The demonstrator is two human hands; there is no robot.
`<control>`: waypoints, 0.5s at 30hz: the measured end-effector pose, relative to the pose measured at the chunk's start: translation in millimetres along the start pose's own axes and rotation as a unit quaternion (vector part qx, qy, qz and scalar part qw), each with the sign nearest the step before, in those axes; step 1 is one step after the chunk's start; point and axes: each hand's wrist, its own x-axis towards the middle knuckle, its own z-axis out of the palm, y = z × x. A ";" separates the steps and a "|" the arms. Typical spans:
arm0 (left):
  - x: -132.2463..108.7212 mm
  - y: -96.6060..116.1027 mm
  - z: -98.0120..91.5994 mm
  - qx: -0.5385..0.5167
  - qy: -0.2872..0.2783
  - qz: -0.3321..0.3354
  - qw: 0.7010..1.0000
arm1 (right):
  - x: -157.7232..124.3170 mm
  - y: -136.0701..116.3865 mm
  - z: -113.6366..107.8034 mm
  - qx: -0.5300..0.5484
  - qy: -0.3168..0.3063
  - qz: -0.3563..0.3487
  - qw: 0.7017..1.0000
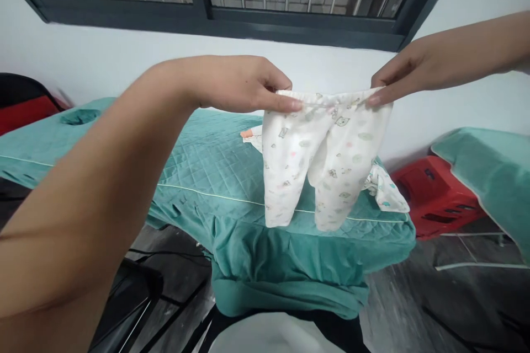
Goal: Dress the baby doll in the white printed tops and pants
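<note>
A small pair of white baby trousers [323, 160] with a pale animal print hangs in the air above a bed with a teal quilted cover [207, 171]. My left hand [244, 85] pinches the left end of the waistband. My right hand [397, 80] pinches the right end, and the waistband is stretched level between them. Both trouser legs hang straight down, with their cuffs just over the bed's near edge.
More pale printed clothing [385, 187] lies on the bed behind the trousers, with an orange scrap [247, 133] beside it. A red plastic stool [434, 196] stands on the floor at right, next to a second teal-covered bed [492, 176]. A dark-framed window [232, 16] is above.
</note>
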 end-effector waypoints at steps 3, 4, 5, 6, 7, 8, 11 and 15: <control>-9.8 3.4 10.1 0.084 -0.012 0.005 0.996 | -4.9 -4.3 1.4 -0.099 -0.072 -0.128 0.984; -14.1 6.5 15.8 0.155 -0.026 0.017 0.987 | -8.7 -9.2 4.1 -0.062 -0.045 -0.151 0.986; -17.8 9.5 21.2 0.224 -0.030 0.038 0.973 | -12.7 -15.4 8.3 0.000 -0.019 -0.172 0.985; -20.5 11.6 25.4 0.277 -0.018 0.070 0.958 | -16.3 -22.3 13.9 0.076 -0.001 -0.194 0.978; -21.8 12.2 28.0 0.308 0.007 0.109 0.945 | -18.8 -29.9 20.8 0.153 0.006 -0.216 0.964; -21.7 11.1 28.8 0.313 0.036 0.150 0.937 | -20.0 -37.7 28.8 0.226 0.002 -0.240 0.944; -16.3 -3.0 22.8 0.238 0.079 0.249 0.936 | -14.4 -61.6 55.8 0.351 -0.034 -0.321 0.879; -12.2 -39.0 11.8 0.116 0.106 0.284 0.946 | 6.9 -88.6 94.6 0.321 -0.012 -0.421 0.848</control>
